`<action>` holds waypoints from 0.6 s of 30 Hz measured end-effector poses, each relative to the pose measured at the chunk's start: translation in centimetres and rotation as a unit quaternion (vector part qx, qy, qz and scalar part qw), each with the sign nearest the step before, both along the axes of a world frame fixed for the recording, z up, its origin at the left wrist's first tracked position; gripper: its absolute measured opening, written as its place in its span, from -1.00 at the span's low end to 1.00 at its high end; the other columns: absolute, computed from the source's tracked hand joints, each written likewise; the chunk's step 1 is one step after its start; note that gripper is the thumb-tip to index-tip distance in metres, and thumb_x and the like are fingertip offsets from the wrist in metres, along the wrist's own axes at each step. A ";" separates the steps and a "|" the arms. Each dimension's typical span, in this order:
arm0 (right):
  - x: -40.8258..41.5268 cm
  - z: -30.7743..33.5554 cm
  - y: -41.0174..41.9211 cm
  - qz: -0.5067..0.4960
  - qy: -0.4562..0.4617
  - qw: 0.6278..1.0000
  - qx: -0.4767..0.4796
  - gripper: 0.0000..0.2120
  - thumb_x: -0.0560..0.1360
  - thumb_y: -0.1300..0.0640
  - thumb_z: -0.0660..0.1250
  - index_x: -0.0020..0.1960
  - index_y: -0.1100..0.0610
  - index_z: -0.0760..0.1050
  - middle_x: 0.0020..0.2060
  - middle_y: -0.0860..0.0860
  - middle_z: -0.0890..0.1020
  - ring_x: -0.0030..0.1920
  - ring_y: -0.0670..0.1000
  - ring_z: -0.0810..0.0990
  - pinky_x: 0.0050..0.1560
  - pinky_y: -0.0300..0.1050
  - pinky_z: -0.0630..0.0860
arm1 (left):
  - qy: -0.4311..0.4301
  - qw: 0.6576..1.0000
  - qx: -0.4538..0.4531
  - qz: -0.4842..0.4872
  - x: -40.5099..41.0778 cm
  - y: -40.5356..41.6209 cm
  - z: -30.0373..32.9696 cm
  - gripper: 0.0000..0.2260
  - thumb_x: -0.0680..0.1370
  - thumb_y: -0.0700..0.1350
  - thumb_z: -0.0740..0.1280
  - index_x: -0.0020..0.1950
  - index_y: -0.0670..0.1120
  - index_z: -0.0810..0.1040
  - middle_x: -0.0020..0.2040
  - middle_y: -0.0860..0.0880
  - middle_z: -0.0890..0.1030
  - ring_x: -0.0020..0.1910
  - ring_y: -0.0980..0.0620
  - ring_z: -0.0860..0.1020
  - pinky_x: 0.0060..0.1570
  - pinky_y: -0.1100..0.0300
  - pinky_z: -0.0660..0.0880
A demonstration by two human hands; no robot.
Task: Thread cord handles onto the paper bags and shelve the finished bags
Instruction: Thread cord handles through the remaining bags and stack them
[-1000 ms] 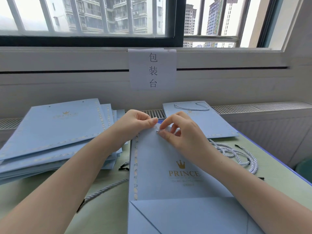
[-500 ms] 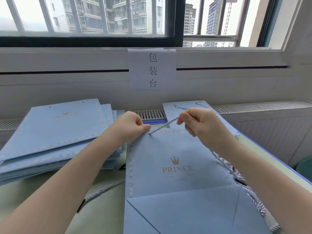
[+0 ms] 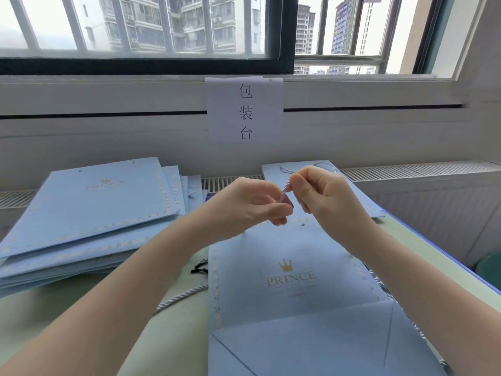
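Lying flat at lower centre of the frame, the paper bag (image 3: 292, 289) sits below both hands. Left hand (image 3: 249, 202) and right hand (image 3: 322, 194) pinch the cord (image 3: 285, 191) between fingertips, above the bag's top edge; bag stack (image 3: 89, 213) lies mid-left

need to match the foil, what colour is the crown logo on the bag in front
Gold, on the light blue bag, clearest in the head view.

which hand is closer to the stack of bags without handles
Left. The left hand is just to the right of the stack of bags, near its far right corner. The right hand is further right, beyond the left hand, both pinching the cord.
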State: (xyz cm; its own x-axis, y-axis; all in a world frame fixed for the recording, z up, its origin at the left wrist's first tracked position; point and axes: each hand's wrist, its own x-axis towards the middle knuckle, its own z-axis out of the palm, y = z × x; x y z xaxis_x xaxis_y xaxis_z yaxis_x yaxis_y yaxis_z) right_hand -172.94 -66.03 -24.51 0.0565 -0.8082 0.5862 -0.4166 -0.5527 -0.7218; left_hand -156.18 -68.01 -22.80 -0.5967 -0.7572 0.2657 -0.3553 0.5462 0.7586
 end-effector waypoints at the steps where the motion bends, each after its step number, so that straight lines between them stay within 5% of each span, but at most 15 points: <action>1: -0.1 0.0 0.0 -0.006 0.013 1.000 -0.004 -0.76 0.60 0.10 0.20 -0.24 0.06 0.49 -0.48 0.00 0.39 -0.42 0.04 0.30 -0.40 -0.05 0.28 | 0.009 1.000 -0.005 -0.004 -0.2 0.1 -0.1 -0.85 0.54 -0.12 0.33 -0.11 -0.18 0.62 -0.35 -0.01 0.62 -0.34 0.13 0.57 -0.20 0.33 0.48; 4: -1.2 -0.3 -0.5 -0.064 0.118 0.990 -0.040 -0.74 0.60 0.07 0.18 -0.23 0.11 0.44 -0.47 -0.03 0.35 -0.46 -0.06 0.25 -0.40 -0.10 0.26 | 0.071 0.993 -0.071 0.064 0.0 -0.5 -0.3 -0.80 0.59 -0.24 0.25 -0.23 -0.17 0.55 -0.47 0.00 0.51 -0.47 0.12 0.48 -0.31 0.35 0.44; 7: -2.2 -0.9 -1.1 -0.147 0.287 0.941 -0.101 -0.77 0.61 0.10 0.18 -0.18 0.17 0.45 -0.34 -0.04 0.43 -0.32 0.02 0.37 -0.29 0.01 0.40 | 0.153 0.973 -0.099 0.140 1.0 -1.1 0.0 -0.75 0.61 -0.26 0.20 -0.26 -0.19 0.50 -0.47 -0.03 0.46 -0.51 0.13 0.42 -0.40 0.37 0.39; 12: -3.1 -1.0 -1.3 -0.223 0.395 0.891 -0.008 -0.78 0.61 0.04 0.16 0.01 0.16 0.51 -0.07 0.04 0.47 -0.03 0.09 0.45 -0.17 -0.09 0.32 | 0.180 0.962 -0.091 0.184 1.3 -1.4 -0.1 -0.71 0.62 -0.19 0.20 -0.27 -0.23 0.50 -0.56 -0.02 0.35 -0.62 0.16 0.24 -0.55 0.37 0.23; 15: -3.1 -0.9 -1.0 -0.302 0.409 0.860 0.054 -0.76 0.63 0.00 0.09 0.04 0.13 0.45 -0.05 0.03 0.53 -0.04 0.14 0.49 -0.19 -0.09 0.34 | 0.154 0.972 -0.063 0.167 1.2 -1.3 -0.2 -0.67 0.62 -0.14 0.20 -0.29 -0.24 0.53 -0.57 -0.01 0.33 -0.62 0.15 0.22 -0.56 0.39 0.20; 18: -3.4 -1.0 -1.4 -0.305 0.261 0.914 0.060 -0.79 0.62 0.07 0.11 -0.03 0.16 0.46 -0.19 0.09 0.58 -0.16 0.19 0.50 -0.19 -0.04 0.40 | 0.005 0.992 0.024 0.126 1.2 -1.3 -0.5 -0.62 0.62 -0.06 0.20 -0.30 -0.22 0.59 -0.55 0.01 0.44 -0.59 0.10 0.29 -0.57 0.38 0.25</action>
